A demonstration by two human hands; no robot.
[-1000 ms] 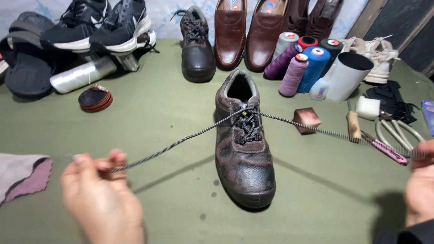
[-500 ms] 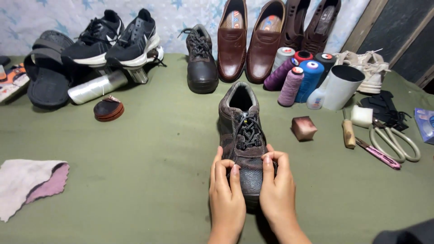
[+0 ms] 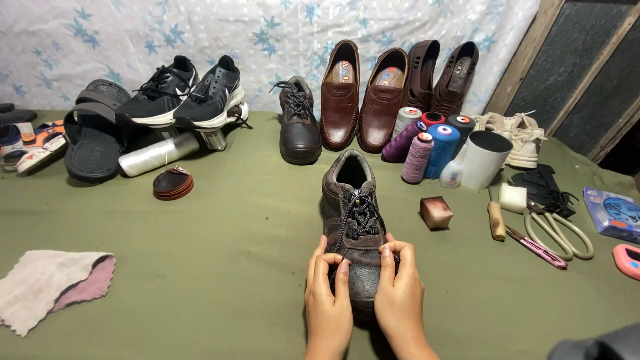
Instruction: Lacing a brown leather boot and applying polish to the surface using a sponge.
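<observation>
1. The left hand [image 3: 328, 293] is laid on the toe of a worn dark brown lace-up shoe [image 3: 353, 220], with the fingers curled down over the leather just below the laces; whether a lace end is pinched under them cannot be told.
2. The right hand [image 3: 399, 290] is placed just beside the left one on the same toe, fingers bent in the same way, so that the shoe is clasped between both hands.
3. The shoe is stood upright near the middle of the olive green cloth [image 3: 220, 267], its heel opening turned away from the person and its dark laces [image 3: 362, 217] threaded up the front.
4. Just to the right of the shoe a small reddish-brown block [image 3: 436, 213] is seen, and further right a wooden-handled tool [image 3: 497, 221], a white block [image 3: 513, 198], a pair of shears with pale handles [image 3: 560, 230] and a pink-handled tool [image 3: 537, 247] are laid out.
5. Behind the shoe, cones of thread [image 3: 427, 143] in purple, mauve, blue and red are grouped beside a white cup [image 3: 483, 160].
6. Along the back, a matching dark brown shoe [image 3: 299, 127], a pair of brown loafers [image 3: 363, 97] and a pair of darker slip-ons [image 3: 440, 77] are lined up against the patterned wall covering.
7. To the left, black sneakers [image 3: 187, 93], a black sandal [image 3: 93, 137], a white spool lying on its side [image 3: 159, 154] and a round brown tin [image 3: 173, 183] are found.
8. A pinkish rag [image 3: 50, 287] is spread near the left edge, well apart from the hands.
</observation>
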